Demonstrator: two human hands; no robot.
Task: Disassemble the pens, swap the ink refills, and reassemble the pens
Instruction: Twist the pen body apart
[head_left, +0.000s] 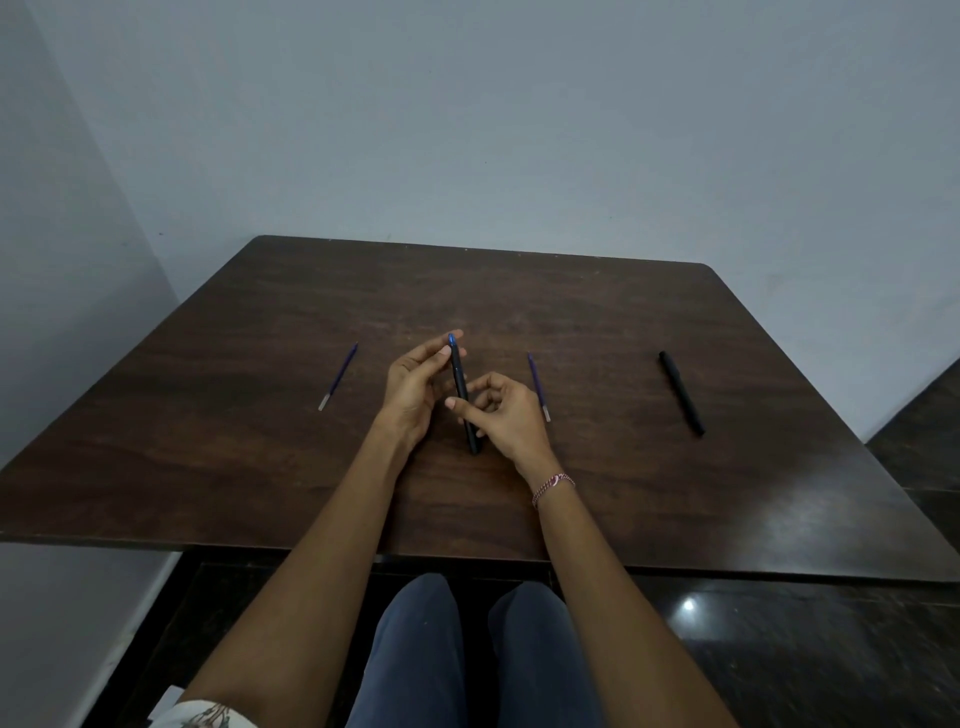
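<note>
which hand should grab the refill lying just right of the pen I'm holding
Right. The right hand lies directly beside that refill, nearly touching it. The left hand has a grip on the upper pen and would have to cross over.

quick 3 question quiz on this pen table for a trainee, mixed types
1. True or false: both hands hold the same pen.
2. How many loose refills lie on the table? A) one B) two C) three
3. Fill in: the untouched black pen lies to the person's ____.

Key:
1. True: left hand and right hand grip the held pen.
2. B: left refill, right refill, both on the table.
3. Right: black pen.
</note>
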